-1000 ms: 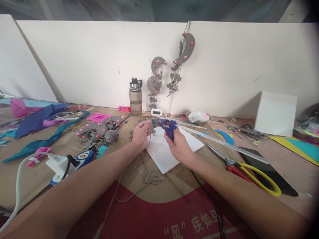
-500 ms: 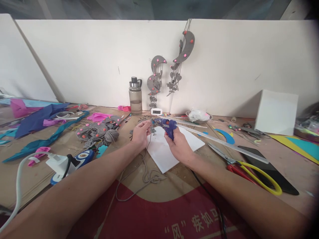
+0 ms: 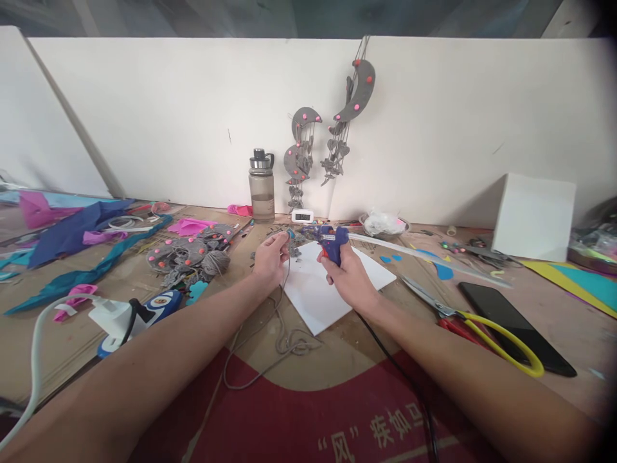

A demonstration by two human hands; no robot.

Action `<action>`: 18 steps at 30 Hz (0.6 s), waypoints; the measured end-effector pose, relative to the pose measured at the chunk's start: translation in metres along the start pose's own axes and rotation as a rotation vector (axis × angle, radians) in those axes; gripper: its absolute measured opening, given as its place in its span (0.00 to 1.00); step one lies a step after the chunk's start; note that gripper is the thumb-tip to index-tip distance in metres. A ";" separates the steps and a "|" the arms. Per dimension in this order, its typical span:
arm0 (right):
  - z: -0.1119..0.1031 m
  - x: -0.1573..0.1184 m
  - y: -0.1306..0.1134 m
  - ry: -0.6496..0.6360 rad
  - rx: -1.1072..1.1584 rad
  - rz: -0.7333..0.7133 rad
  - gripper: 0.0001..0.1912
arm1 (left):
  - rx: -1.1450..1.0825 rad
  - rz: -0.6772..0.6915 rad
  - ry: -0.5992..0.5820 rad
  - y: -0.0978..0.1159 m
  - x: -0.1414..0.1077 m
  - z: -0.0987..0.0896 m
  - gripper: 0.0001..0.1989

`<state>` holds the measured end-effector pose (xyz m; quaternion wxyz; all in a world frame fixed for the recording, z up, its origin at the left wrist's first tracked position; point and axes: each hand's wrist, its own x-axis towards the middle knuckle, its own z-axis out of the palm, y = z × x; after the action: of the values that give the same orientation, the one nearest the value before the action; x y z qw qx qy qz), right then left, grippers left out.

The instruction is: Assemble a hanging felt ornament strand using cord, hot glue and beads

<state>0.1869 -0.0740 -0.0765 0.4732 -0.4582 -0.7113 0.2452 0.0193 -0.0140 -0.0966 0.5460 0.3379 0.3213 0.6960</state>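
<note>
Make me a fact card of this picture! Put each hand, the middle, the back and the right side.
Left hand: tiny blue piece at fingertips, too small to tell what
Right hand: holds glue gun
Middle: white board on the table
Back: bottle, clock, grey moons
Right side: scissors, phone

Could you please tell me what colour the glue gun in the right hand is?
The glue gun is mainly blue, seen best in the head view.
</note>
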 end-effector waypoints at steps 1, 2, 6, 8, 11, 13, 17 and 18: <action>-0.002 0.003 0.000 0.005 0.080 0.045 0.11 | -0.002 0.002 -0.001 0.000 0.000 0.000 0.13; -0.006 0.006 0.001 0.017 0.137 0.090 0.11 | -0.002 0.003 -0.003 0.000 0.000 0.000 0.13; -0.025 0.023 0.008 0.024 -0.029 0.295 0.08 | 0.030 0.012 -0.007 0.000 -0.002 0.003 0.13; -0.034 0.029 0.015 -0.058 -0.244 0.403 0.09 | 0.069 0.039 -0.007 0.000 -0.004 0.005 0.13; -0.042 0.035 0.024 -0.178 -0.482 0.439 0.11 | 0.131 0.093 -0.016 0.001 -0.007 0.010 0.12; -0.044 0.036 0.027 -0.178 -0.594 0.384 0.13 | 0.167 0.122 -0.041 0.002 -0.011 0.013 0.12; -0.045 0.030 0.025 -0.077 -0.773 0.241 0.16 | 0.267 0.192 -0.084 0.003 -0.018 0.018 0.09; -0.044 0.028 0.023 -0.025 -0.790 0.185 0.14 | 0.297 0.216 -0.086 0.003 -0.020 0.020 0.08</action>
<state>0.2320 -0.0424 -0.0630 0.2281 -0.6640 -0.7121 0.0001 0.0374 -0.0320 -0.0858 0.4255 0.4769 0.3586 0.6804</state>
